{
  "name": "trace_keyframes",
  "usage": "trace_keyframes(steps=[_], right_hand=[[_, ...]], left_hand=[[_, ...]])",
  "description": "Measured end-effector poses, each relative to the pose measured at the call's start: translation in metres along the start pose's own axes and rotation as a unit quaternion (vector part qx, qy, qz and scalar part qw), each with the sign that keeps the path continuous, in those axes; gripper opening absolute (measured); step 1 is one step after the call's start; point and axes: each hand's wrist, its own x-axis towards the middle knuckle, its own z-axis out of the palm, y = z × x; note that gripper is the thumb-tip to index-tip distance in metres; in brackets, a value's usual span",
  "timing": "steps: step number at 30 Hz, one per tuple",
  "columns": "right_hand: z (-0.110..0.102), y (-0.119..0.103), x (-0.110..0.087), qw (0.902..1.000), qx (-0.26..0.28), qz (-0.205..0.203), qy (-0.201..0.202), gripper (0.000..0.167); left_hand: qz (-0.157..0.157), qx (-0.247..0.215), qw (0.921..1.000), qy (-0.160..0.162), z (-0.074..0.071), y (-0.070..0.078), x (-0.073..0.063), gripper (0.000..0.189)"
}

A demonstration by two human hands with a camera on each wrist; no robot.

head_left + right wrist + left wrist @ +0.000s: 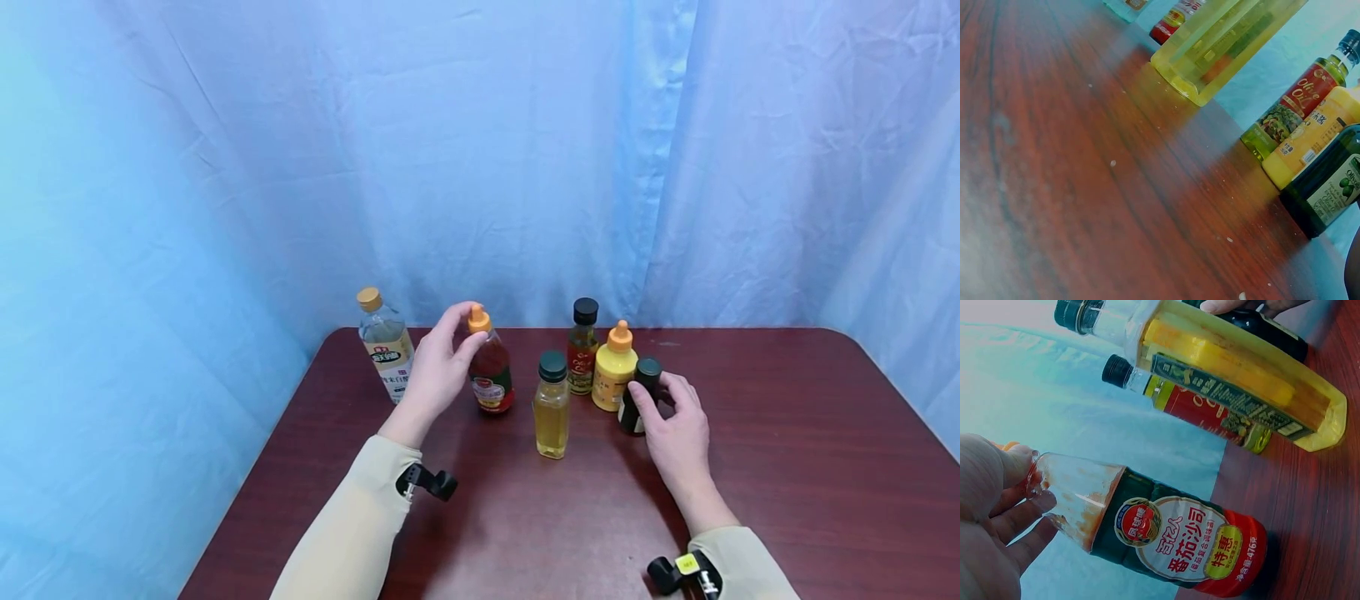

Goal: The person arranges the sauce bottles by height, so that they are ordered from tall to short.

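Here I see my left hand [438,367] wrapped around the neck of a ketchup bottle with a red base, green-and-white label and orange nozzle cap [490,367]; my fingers [1019,515] curl round the clear, sauce-smeared neck just under the cap. The bottle stands on the dark reddish-brown wooden bench [787,433], toward the back left of the group.

My right hand [678,425] holds a small dark-green glass olive oil bottle with a black cap [637,396], fingers curled about its side and thumb on the near face. That bottle stands on the bench at the right end of the group, just beside a squat yellow plastic squeeze bottle with an orange nozzle [613,371]. From the right wrist view I make out only the dark bottle's lower body and pale label [1329,187], hardly any of the hand.

Behind the yellow bottle, close against it, is a slim green-tinted oil bottle with a red label and black cap [582,350]. In front of the group, between my two hands, stands a square clear bottle of pale yellow liquid with a dark green cap [552,408], apart from both. To the left of my left hand is a tall clear plastic bottle of colourless liquid with an orange cap [386,346], near the bench's back left corner. A creased pale blue cloth [525,150] hangs behind everything.
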Motion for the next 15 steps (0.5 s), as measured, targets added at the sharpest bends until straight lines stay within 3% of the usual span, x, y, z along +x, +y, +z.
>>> trace_keyframes(steps=[15], right_hand=[[0.0, -0.001, 0.0, 1.0, -0.003, 0.002, 0.0, 0.03]], left_hand=[[-0.007, 0.017, 0.9992, 0.037, -0.022, -0.012, -0.006, 0.041]])
